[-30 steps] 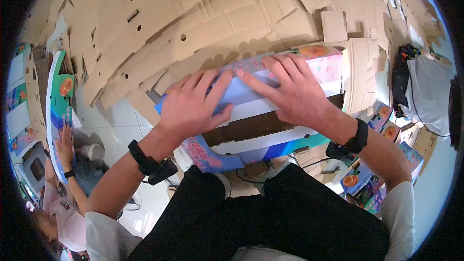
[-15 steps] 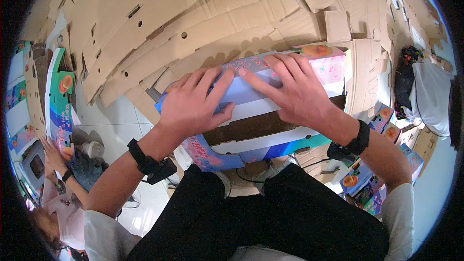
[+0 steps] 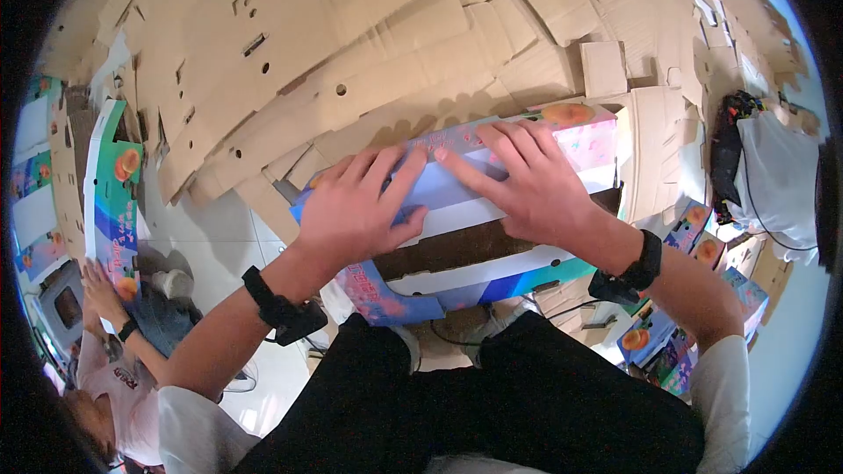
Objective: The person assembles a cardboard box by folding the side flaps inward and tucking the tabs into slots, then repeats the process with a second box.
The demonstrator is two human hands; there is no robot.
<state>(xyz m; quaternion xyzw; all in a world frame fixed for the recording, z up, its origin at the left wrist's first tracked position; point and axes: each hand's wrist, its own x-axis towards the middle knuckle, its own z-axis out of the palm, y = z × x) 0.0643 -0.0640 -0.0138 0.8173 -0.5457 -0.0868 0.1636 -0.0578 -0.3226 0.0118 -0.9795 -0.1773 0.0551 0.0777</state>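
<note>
A printed cardboard box (image 3: 457, 276) in blue, pink and white, with peach pictures, lies across my lap, its brown inside showing along a gap. My left hand (image 3: 356, 206) presses flat on the box's top flap at the left. My right hand (image 3: 527, 184) presses flat on the same flap at the right. The index fingertips nearly meet at the flap's far edge. Fingers of both hands are spread, and neither hand grips anything. Each wrist wears a black band.
A large heap of flat brown cardboard blanks (image 3: 351, 53) fills the far side. At the left another person (image 3: 105, 360) handles a printed box (image 3: 114, 202). Small printed boxes (image 3: 667, 333) lie at the right, near a white sack (image 3: 777, 175). Pale floor tiles (image 3: 211, 237) show at left.
My hands stay pressed on the flap, almost unmoved. The person at the left has lowered the hand and shifted the printed box upright.
</note>
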